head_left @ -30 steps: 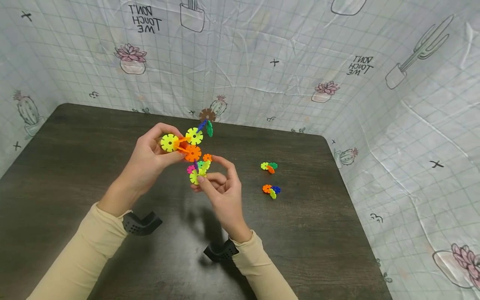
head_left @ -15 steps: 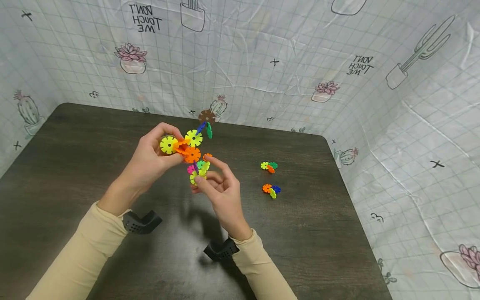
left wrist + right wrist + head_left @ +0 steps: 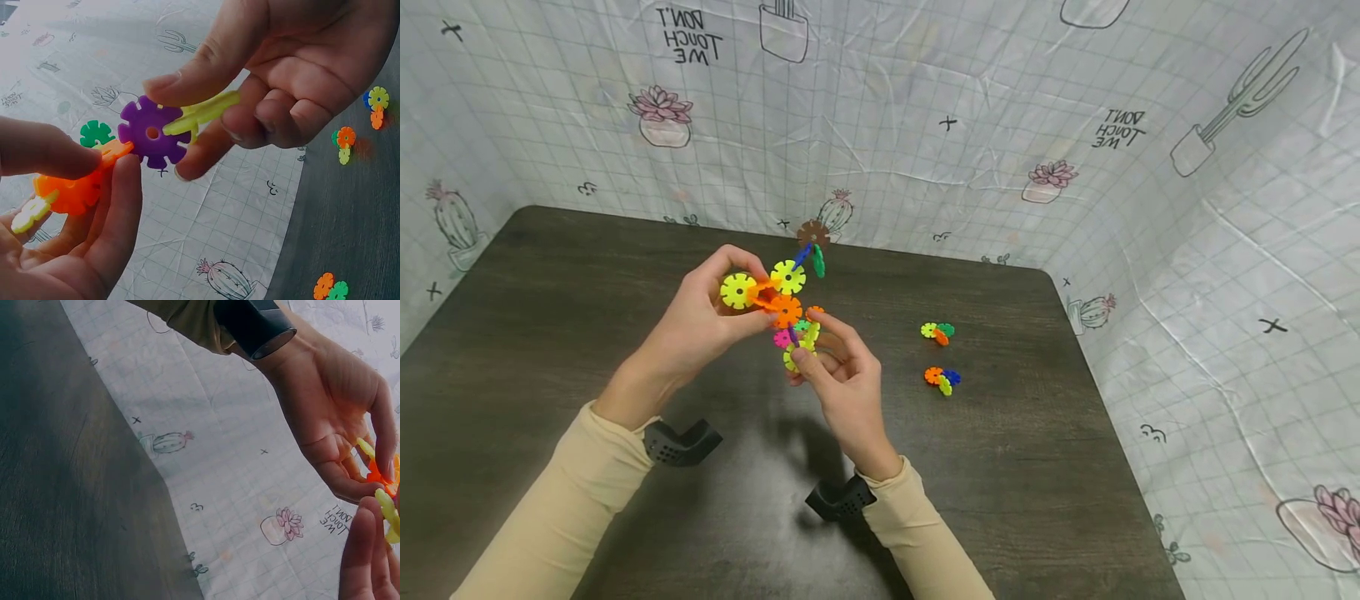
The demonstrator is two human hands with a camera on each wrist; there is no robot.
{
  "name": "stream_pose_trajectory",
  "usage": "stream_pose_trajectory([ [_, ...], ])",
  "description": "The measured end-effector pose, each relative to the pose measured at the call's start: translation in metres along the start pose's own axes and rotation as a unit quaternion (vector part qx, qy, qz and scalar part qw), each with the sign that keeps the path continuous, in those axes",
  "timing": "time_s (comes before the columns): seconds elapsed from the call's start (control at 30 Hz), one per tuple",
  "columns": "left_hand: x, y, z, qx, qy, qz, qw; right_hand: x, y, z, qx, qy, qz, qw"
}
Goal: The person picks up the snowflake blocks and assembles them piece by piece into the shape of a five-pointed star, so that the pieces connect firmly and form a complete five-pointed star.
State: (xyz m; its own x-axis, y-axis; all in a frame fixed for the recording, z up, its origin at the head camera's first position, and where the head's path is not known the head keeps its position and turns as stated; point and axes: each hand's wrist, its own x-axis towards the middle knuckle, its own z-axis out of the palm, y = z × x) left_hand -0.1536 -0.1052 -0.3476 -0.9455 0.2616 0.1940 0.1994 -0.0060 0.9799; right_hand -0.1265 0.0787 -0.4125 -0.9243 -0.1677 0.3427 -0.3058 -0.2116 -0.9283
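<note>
While grid-patterned fabric (image 3: 880, 100) printed with potted cacti, succulents and lettering hangs wrinkled behind, a dark wood-grain tabletop (image 3: 1022, 483) spreads below it. Two cream sleeves (image 3: 557, 500) reach in, one from eight o'clock, the other from between five and six.

Thumb and index finger of the left hand (image 3: 692, 321) are clamped on orange pieces of an interlocking snowflake-disc structure (image 3: 794, 313), held up over the tabletop between the hands. At the left hand's four o'clock, the right hand (image 3: 853, 387) pinches the structure's lower yellow disc (image 3: 788, 360) between thumb and fingers, its index fingertip at a small orange disc (image 3: 816, 312).

Each wrist wears a black camera mount (image 3: 681, 446). Well apart, toward the right hand's two and three o'clock, lie a yellow-green-orange disc cluster (image 3: 928, 331) and an orange-blue-yellow disc cluster (image 3: 933, 377).

From the structure's upper yellow disc (image 3: 782, 284), a blue disc (image 3: 802, 256) leads toward one o'clock to a brown disc (image 3: 807, 234), with a green disc (image 3: 818, 262) at that one's six. By the left wrist view, a purple disc (image 3: 134, 134) joins orange at its eight o'clock, yellow at its two.
</note>
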Motion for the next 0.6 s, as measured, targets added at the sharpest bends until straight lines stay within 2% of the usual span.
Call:
stream_pose_trajectory([
  [0.2,0.0000,0.0001,-0.0016,0.024,-0.004,0.000,0.9997,-0.0009,0.0021,0.0021,0.009,0.020,-0.033,0.999],
  [0.3,0.0001,0.0008,-0.0021,0.032,-0.009,-0.015,0.9994,-0.0014,0.0027,0.0026,0.018,0.019,-0.042,0.999],
  [0.43,0.0002,0.0014,-0.0029,0.042,-0.018,-0.036,0.9983,-0.0011,0.0033,0.0022,0.012,0.007,-0.047,0.999],
  [0.6,0.0013,0.0016,-0.0041,0.046,-0.029,-0.045,0.9975,0.0005,0.0035,0.0002,0.002,-0.018,-0.052,0.998],
])
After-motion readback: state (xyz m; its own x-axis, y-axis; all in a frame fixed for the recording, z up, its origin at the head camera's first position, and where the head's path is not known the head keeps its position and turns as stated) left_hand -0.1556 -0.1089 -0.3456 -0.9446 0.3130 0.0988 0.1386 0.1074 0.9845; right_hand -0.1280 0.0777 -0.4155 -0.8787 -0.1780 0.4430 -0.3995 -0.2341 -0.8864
